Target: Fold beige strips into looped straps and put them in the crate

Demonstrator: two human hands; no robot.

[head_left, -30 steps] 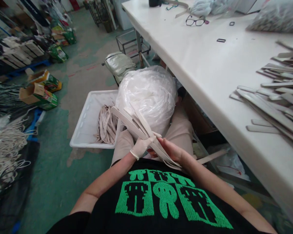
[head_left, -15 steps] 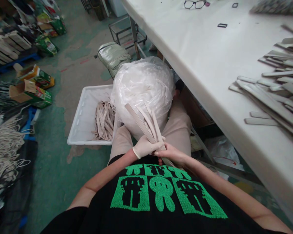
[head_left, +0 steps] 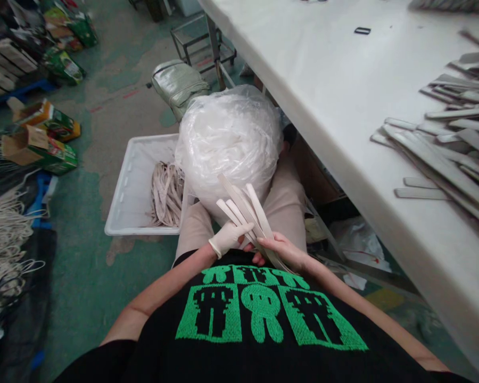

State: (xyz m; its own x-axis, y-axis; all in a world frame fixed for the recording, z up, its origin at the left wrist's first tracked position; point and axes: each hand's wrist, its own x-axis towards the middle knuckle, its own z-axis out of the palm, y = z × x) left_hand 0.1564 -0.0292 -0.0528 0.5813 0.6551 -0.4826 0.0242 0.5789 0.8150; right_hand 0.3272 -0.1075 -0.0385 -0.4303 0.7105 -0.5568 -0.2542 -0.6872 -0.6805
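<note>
Several flat beige strips [head_left: 245, 206] fan upward from between my two hands, over my lap. My left hand [head_left: 228, 238], in a pale glove, is closed on them from the left side. On the other side my bare right hand [head_left: 284, 249] pinches the strips lower down, thumb on top, with their lower ends running under it toward my shirt. Just beyond the strip tips, a large clear plastic bag [head_left: 229, 141] with whitish contents rests between my knees. How many strips each hand holds cannot be made out.
A white bin [head_left: 122, 186] at my left contains a bundle of beige strips [head_left: 165, 194]. The white table [head_left: 323, 101] on my right bears a loose heap of similar strips [head_left: 443, 149] and a small dark buckle [head_left: 362, 31]. Cardboard boxes [head_left: 42, 151] and corded bundles [head_left: 8, 229] lie farther left.
The strips have spread into a wider fan, and my hands have moved slightly apart along them. The whole view has shifted a little, so the glasses on the table are now mostly out of frame.
</note>
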